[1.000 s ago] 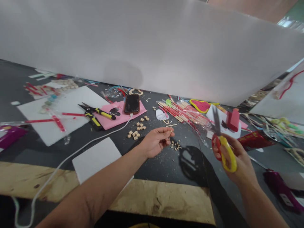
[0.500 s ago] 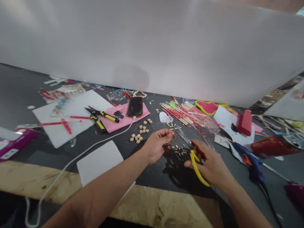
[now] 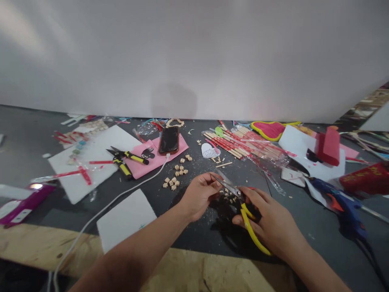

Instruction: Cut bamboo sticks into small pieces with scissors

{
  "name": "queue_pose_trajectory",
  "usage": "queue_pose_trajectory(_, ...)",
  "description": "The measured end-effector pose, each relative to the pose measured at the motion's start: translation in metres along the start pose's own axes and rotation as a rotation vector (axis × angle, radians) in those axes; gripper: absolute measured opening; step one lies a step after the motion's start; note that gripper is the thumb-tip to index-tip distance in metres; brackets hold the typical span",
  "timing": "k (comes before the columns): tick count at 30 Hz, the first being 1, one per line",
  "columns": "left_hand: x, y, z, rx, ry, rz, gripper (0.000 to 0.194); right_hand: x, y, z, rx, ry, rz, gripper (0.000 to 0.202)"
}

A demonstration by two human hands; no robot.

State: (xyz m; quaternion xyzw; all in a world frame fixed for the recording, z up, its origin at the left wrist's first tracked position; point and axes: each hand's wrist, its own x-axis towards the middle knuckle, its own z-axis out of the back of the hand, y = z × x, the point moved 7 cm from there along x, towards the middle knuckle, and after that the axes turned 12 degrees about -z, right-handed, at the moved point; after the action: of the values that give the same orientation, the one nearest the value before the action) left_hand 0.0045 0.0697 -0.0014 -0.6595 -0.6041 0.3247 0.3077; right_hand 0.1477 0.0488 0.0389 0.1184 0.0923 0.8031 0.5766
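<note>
My right hand (image 3: 264,219) grips yellow-handled scissors (image 3: 249,227), their blades parted and pointing up and left toward my other hand. My left hand (image 3: 202,194) is closed in a pinch close to the blades; whatever lies between its fingertips is too small to make out. Below the blades, short cut pieces of wooden stick (image 3: 229,198) lie scattered on the dark table. Left of my left hand sit several small clusters of pale wooden pieces (image 3: 173,183). Beyond the blades are a loose thin stick (image 3: 224,164) and a heart-shaped paper cutout (image 3: 210,151).
Red-tipped sticks in plastic (image 3: 243,142) lie behind my hands. Yellow-black pliers (image 3: 124,160) and a phone (image 3: 169,140) with a white cable rest on the left. A blue glue gun (image 3: 343,202) and red can (image 3: 364,178) stand right. A white sheet (image 3: 126,219) lies near the front edge.
The scissors have come closer to my left hand, their blades now at its fingertips. The view has shifted slightly. My left hand stays pinched.
</note>
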Motion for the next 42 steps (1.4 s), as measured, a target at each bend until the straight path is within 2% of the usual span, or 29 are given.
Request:
queue_pose_trajectory(12,-0.003,0.000,0.004,0.077,-0.103,-0.036,0.012,-0.006,0.012,0.004,-0.051,-0.114,0.080,0.053)
queue_pose_trajectory(21,-0.005,-0.001,0.003,0.066,-0.103,-0.051,0.011,-0.011,0.013,0.006,-0.161,-0.155,0.079,0.049)
queue_pose_trajectory(31,-0.006,-0.001,0.000,0.110,-0.039,-0.049,0.016,-0.013,0.015,0.009,-0.182,-0.180,0.066,0.046)
queue_pose_trajectory(37,-0.007,-0.007,-0.007,0.036,-0.007,-0.041,0.022,-0.011,0.008,0.010,-0.066,-0.168,0.046,0.041)
queue_pose_trajectory(42,-0.005,-0.010,-0.004,0.015,-0.017,-0.044,0.020,-0.004,-0.008,0.011,0.067,-0.169,-0.052,0.049)
